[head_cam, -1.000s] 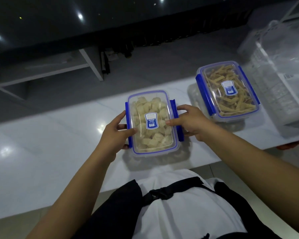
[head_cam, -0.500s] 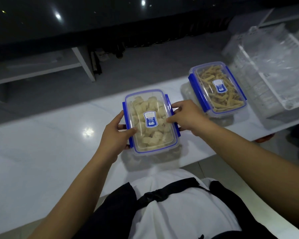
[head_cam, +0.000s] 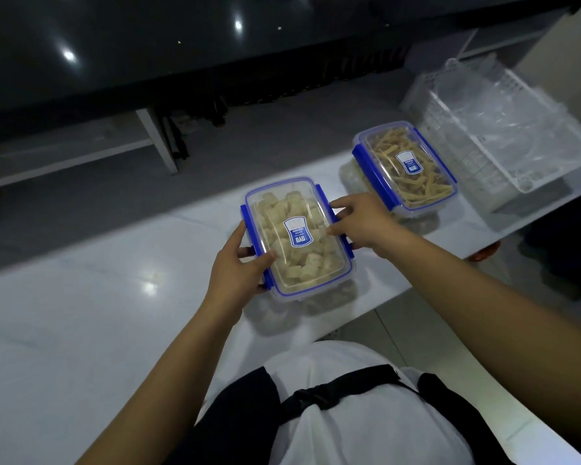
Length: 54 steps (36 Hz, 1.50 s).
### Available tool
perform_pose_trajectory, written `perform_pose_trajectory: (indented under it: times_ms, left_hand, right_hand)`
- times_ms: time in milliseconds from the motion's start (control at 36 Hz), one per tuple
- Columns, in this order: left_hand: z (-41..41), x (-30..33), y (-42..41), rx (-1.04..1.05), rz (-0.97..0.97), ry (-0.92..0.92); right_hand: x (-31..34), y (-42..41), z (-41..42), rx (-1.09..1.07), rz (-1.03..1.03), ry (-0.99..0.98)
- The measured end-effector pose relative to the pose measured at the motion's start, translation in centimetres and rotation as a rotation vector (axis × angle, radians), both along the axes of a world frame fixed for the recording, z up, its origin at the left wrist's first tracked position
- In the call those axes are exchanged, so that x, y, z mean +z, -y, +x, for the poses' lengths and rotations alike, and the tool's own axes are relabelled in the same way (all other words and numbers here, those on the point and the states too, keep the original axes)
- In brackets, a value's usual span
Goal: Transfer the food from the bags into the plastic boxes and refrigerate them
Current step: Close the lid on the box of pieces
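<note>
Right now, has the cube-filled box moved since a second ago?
Yes: the cube-filled box has slid right, nearer the strips box beside the basket.

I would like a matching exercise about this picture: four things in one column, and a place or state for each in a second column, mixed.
Things:
1. box of pale food chunks
2. box of yellow food strips
3. white basket
4. left hand

Places or states:
A. at the far right of the counter, with clear plastic in it
B. lid on, untouched, behind the right hand
C. thumb over the lid edge at a blue clip
D. held between both hands

Pairs: 1-D, 2-B, 3-A, 4-C
</note>
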<state>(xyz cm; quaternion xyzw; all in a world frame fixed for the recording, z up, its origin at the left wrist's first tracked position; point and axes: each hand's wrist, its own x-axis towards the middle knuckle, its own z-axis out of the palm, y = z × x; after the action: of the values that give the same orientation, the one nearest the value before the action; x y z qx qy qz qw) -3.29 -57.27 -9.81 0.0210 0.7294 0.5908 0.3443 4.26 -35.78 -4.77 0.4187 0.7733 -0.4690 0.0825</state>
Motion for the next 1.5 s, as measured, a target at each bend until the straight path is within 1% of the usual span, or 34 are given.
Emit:
perform_pose_trajectory:
  times_ms: [56, 111, 139, 194, 250, 278, 306, 389, 500, 667, 778, 1028, 1167, 1306, 1389, 1500]
  left_hand:
    - [-0.3, -0.2, 0.3, -0.060, 0.008, -0.003]
    - [-0.5, -0.2, 0.6, -0.148, -0.022, -0.063]
    - [-0.6, -0.3, 0.8, -0.205, -0.074, -0.145]
    - [-0.7, -0.7, 1.4, -0.337, -0.202, -0.357]
    - [-0.5, -1.1, 2.0, -0.433, -0.220, -0.528]
    - [-0.3, -1.3, 2.2, -0.465, -0.197, -0.569]
    - [0.0, -1.5, 2.3, -0.482, -0.175, -0.571]
    - [1.1, -1.8, 2.4, -0.477, -0.110, -0.464]
    - [2.1, -1.8, 2.3, -0.477, 0.087, -0.312]
    - [2.1, -1.8, 1.7, -0.475, 0.149, -0.294]
    - [1.5, -1.5, 0.0, -0.452, 0.167, -0.275]
    - [0.0, -1.4, -6.6, -0.384, 0.123, -0.289]
    - [-0.3, -0.7, -10.0, -0.384, 0.051, -0.280]
    - [-0.6, 0.3, -11.5, -0.386, -0.071, -0.233]
    - [-0.4, 0.4, -11.5, -0.374, -0.132, -0.222]
    - [0.4, 0.4, -12.4, -0.294, -0.162, -0.217]
  right_hand:
    - [0.0, 0.4, 0.7, 0.034, 0.085, -0.026]
    - [-0.3, 1.2, 1.6, 0.129, 0.256, -0.051]
    - [-0.5, 1.6, 2.1, 0.182, 0.324, -0.076]
    - [-0.9, 2.7, 3.4, 0.269, 0.369, -0.117]
    - [-1.5, 3.9, 4.8, 0.336, 0.373, -0.114]
    - [-1.8, 4.4, 5.5, 0.368, 0.385, -0.103]
    - [-2.2, 5.0, 6.2, 0.390, 0.395, -0.097]
    - [-3.3, 6.2, 7.9, 0.403, 0.413, -0.103]
    - [-3.9, 6.2, 8.9, 0.446, 0.508, -0.065]
    - [-3.9, 4.1, 9.1, 0.589, 0.677, 0.027]
    - [-3.4, 2.2, 8.5, 0.619, 0.720, 0.083]
    - [-3.3, -4.7, 6.3, 0.660, 0.805, 0.095]
    - [-3.4, -9.6, 6.5, 0.686, 0.737, 0.057]
    - [-3.2, -15.7, 7.8, 0.647, 0.646, -0.042]
    - [-3.7, -19.0, 8.6, 0.698, 0.695, -0.059]
    - [-4.6, -21.1, 9.5, 0.800, 0.671, -0.103]
